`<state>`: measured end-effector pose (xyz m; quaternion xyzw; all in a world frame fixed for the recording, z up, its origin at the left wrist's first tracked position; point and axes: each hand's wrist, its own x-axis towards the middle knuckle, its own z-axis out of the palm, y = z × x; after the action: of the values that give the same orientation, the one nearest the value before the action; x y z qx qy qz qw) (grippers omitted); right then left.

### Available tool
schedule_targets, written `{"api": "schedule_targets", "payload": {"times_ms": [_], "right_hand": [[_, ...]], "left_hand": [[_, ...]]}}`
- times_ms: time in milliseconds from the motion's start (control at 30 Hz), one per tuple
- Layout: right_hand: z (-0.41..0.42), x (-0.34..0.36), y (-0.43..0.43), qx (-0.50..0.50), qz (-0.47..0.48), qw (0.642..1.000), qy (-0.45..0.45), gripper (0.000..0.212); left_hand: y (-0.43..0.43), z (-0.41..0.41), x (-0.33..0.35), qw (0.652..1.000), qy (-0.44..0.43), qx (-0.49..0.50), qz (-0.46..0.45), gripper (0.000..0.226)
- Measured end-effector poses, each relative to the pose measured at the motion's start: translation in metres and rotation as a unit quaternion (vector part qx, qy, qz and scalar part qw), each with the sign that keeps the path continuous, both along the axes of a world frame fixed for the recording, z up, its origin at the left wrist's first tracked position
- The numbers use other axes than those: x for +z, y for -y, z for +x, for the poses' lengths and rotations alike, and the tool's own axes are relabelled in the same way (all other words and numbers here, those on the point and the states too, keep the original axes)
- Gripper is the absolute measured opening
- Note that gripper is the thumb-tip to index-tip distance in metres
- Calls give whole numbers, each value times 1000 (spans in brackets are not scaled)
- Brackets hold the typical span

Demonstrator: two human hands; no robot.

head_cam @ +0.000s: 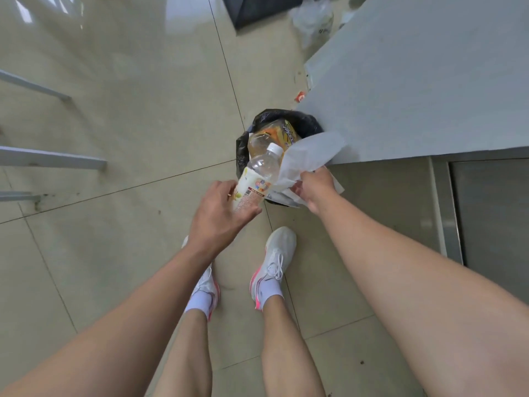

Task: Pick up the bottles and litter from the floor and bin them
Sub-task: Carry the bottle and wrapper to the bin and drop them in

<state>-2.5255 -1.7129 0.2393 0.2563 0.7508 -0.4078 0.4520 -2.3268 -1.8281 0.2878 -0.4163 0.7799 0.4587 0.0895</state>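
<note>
Left grip (220, 213) is wrapped round the lower half of a clear bottle (259, 179), fingers curled over the label, white cap pointing away over the bin (243, 150); right grip (315, 187) is bunched tight on a white plastic sheet (309, 156) that fans out above the bin's near rim and up against the edge of the grey tabletop (415, 81), touching or not I can't tell; both loads are poised over the black liner, neither let go yet. The bin looks close to full, I'd say; an amber bottle and a yellow packet (289, 131) sit high in it; that's the danger; drop the bottle on that heap and it may roll off and out onto the floor (128, 138). The sheet is light and wide; released loosely, it could drape over the rim or snag under the tabletop overhang instead of falling in. More to collect beyond: a red scrap (300, 96) by the tabletop; a clear plastic bag (313, 21) farther off.
</note>
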Motion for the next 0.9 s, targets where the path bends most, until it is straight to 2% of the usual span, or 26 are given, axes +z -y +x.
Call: {"api": "schedule_targets", "payload": {"times_ms": [67, 167, 267, 333, 433, 533, 633, 733, 900], "right_hand": [[1, 4, -4, -36, -27, 999, 6, 27], [-2, 21, -16, -148, -100, 982, 59, 14], [-10, 33, -28, -247, -168, 947, 120, 35], [-17, 34, -37, -263, -178, 940, 125, 47], [-22, 31, -48, -213, -122, 966, 75, 46], [-18, 28, -54, -116, -48, 991, -47, 26], [-11, 25, -56, 1, 4, 987, -162, 23], [-1, 17, -56, 101, 9, 979, -179, 30], [11, 2, -54, 159, 10, 967, -200, 32]], "left_hand": [[-5, -13, 5, 999, -30, -27, -17, 66], [-11, -46, 18, 994, -41, -83, -60, 70], [-18, -86, 25, 984, 3, -133, -118, 73], [-23, -110, 22, 970, 45, -184, -152, 72], [-32, -131, 5, 948, 80, -237, -195, 59], [-41, -135, -17, 938, 92, -242, -229, 49], [-47, -133, -37, 924, 94, -250, -274, 47], [-46, -138, -56, 901, 104, -273, -322, 36], [-47, -146, -66, 899, 141, -305, -281, 20]]}}
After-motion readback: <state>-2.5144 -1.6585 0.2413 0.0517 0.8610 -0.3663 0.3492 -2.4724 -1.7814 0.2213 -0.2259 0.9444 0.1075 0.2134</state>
